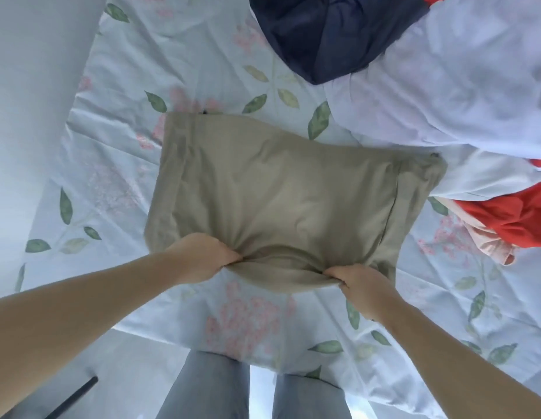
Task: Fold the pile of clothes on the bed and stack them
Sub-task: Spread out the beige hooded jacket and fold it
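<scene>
Head camera looks down on a bed covered by a floral sheet (pixel 118 164). On the middle of it lies a beige garment (pixel 281 189), folded to a rough rectangle. Both hands pinch its near edge with curled fingers: the left hand (pixel 202 255) at the left part, the right hand (pixel 363 282) at the right part, and the cloth bunches between them. Unfolded clothes lie far right: a navy garment (pixel 329 34), a white garment (pixel 463 95), a red garment (pixel 517 219).
</scene>
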`<state>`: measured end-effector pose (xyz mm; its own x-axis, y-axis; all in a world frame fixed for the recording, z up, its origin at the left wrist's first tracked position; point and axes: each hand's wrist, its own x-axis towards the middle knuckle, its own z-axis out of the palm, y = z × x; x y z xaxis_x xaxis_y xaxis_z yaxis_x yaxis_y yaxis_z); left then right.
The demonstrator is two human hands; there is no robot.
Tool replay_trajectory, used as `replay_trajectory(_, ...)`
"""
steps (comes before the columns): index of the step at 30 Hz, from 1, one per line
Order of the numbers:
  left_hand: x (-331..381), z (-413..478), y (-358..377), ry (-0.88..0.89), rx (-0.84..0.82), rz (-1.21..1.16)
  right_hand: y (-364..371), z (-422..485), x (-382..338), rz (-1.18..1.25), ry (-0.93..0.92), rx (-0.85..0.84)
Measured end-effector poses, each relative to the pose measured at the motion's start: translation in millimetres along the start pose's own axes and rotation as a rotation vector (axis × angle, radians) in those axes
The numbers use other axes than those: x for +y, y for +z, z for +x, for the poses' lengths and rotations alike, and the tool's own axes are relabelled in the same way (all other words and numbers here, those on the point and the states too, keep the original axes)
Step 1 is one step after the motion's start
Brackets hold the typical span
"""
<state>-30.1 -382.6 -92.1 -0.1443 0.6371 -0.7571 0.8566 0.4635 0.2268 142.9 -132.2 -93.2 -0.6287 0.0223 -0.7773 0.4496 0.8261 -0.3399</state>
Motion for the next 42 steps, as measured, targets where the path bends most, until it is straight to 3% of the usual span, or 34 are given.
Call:
replay_trajectory(6,31.1,-15.5,43.1,0.091,-0.251,-0.012,34.9,-30.8,-2.3,0.049,0.025,-0.206)
replay_trajectory(9,28.2,-13.0,39.8,0.011,-0.205,-0.262,29.6,-30.4,5.1,0.388,0.049,-0.254)
replay_trajectory(10,25.0,-9.2,35.9,-0.067,-0.105,-0.349,26.8,-27.9,7.9,0.535,0.079,-0.157)
replay_trajectory(12,15.0,0.4,26.8,-0.316,0.244,-0.553,21.1,-20.1,15.0,0.774,0.227,0.248)
replay_trajectory(14,3.0,8.2,23.2,-0.647,0.533,-0.725,18.6,-11.6,25.4,0.776,0.482,0.572)
replay_trajectory(17,-10.8,9.3,35.9,-1.023,0.597,-0.862,26.4,-4.0,41.1,0.740,0.755,0.570)
replay_trajectory(21,-14.6,0.2,60.3,-1.278,0.584,-1.116,44.2,0.7,45.9,0.930,0.793,0.556)
replay_trajectory(24,-19.0,-13.0,75.8,-1.218,0.571,-1.193,49.2,-2.1,54.0,0.865,0.747,0.632)
replay_trajectory(28,-25.9,-28.0,87.4,-1.026,0.783,-1.017,46.8,-12.7,64.7,0.872,0.777,0.856)
replay_trajectory(30,-24.9,-31.1,90.8,-1.022,0.810,-1.107,51.6,-16.0,61.6,0.907,0.791,0.804)
replay_trajectory(33,-14.4,-34.7,101.9,-1.056,0.572,-1.343,73.1,-22.7,47.7,1.078,0.838,0.646)
replay_trajectory(36,-6.9,-48.5,119.9,-1.001,0.357,-1.333,102.9,-34.0,36.3,1.145,0.859,0.488)
replay_trajectory(39,-13.9,-67.6,131.5,-0.875,0.125,-1.073,116.3,-44.1,35.8,1.075,0.813,0.416)
replay_trajectory(42,-25.0,-79.9,134.1,-0.896,0.196,-0.788,116.0,-52.0,42.1,0.923,0.831,0.530)
